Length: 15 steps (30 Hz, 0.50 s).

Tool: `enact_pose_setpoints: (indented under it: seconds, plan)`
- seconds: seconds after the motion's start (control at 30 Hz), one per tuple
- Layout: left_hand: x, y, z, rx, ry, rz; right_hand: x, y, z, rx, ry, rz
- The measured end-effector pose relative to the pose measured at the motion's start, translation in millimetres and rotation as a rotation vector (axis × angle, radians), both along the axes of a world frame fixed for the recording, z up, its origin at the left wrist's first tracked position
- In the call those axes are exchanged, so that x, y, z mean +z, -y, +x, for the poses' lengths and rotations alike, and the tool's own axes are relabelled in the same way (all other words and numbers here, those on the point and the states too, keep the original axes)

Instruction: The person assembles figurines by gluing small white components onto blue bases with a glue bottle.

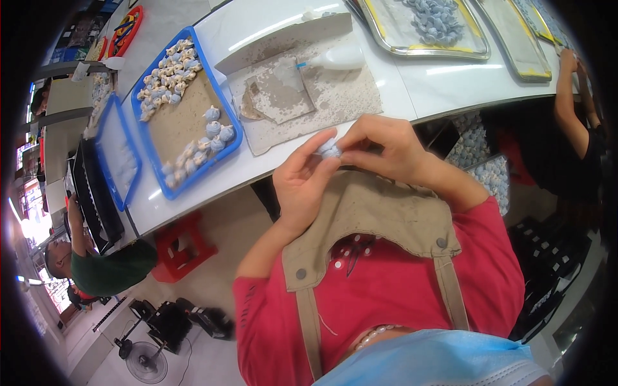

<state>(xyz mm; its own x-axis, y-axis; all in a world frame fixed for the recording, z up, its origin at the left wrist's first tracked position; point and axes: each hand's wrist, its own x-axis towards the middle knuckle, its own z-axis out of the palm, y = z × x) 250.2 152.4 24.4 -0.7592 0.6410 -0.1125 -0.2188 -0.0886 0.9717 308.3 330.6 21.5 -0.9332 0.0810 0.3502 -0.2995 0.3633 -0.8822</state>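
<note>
Close in front of my chest, a small pale-blue piece [329,149] sits between both hands. My left hand [301,186] pinches it between thumb and fingers. From the other side, the bent fingertips of my right hand [386,147] close on it too. Its finer shape is hidden by the fingers. On the table to the left, a blue-rimmed tray [234,122] holds many small blue and cream pieces [168,77], heaped at the far end and along the near right side. Just beyond my hands lies a stained cardboard sheet [347,96] bearing a white squeeze bottle [341,58] with a blue tip.
Metal trays [431,53] with grey-blue parts stand at the back right. A co-worker's arm [570,116] reaches in at far right; another person in green [112,267] sits at far left. Near the table are a red stool [183,248] and a fan [145,361].
</note>
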Motion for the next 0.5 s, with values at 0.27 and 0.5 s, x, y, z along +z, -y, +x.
enact_pose_setpoints:
  seconds: [0.27, 0.5]
  plan:
    - [0, 0, -2, 0.046, 0.054, 0.003, 6, 6, -2, -0.023, 0.122, -0.024]
    - [-4, 12, -8, 0.029, -0.022, -0.077, 3, -2, -18, 0.114, 0.027, 0.04]
